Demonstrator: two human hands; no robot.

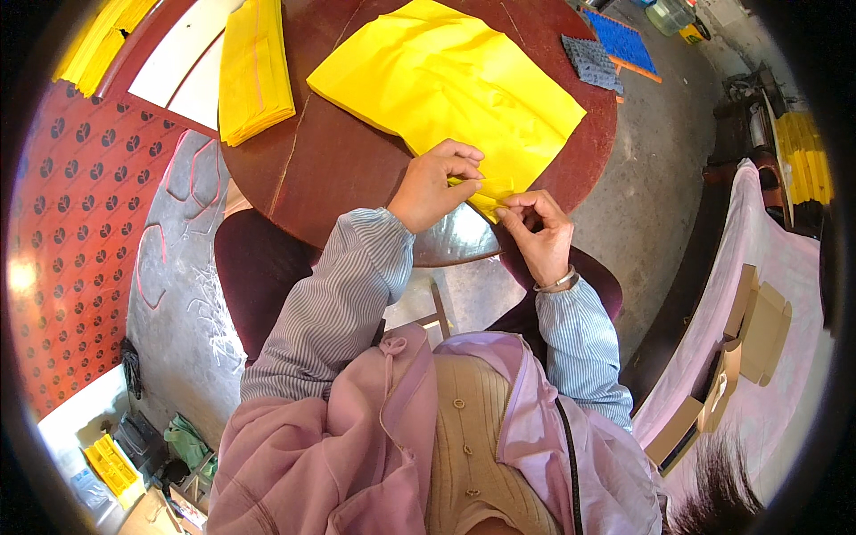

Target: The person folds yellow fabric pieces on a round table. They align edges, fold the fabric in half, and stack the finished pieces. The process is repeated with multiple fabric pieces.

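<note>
A large piece of bright yellow fabric (455, 76) lies spread and creased across the round brown table (339, 165). Its near corner hangs toward me at the table's edge, gathered between both hands. My left hand (437, 183) pinches the cloth from the left, fingers curled over a small fold. On the right, my right hand (541, 234) grips the same corner between thumb and forefinger. The two hands are a short way apart. A neat stack of folded yellow fabric (256, 71) rests at the table's left side, touched by neither hand.
A grey textured cloth (592, 62) sits at the table's right rim, beside a blue mat (621, 42). Opened cardboard boxes (765, 334) lie on a pale pink covered surface at right. A red patterned board (94, 223) stands at left. More yellow fabric (100, 45) is piled at far left.
</note>
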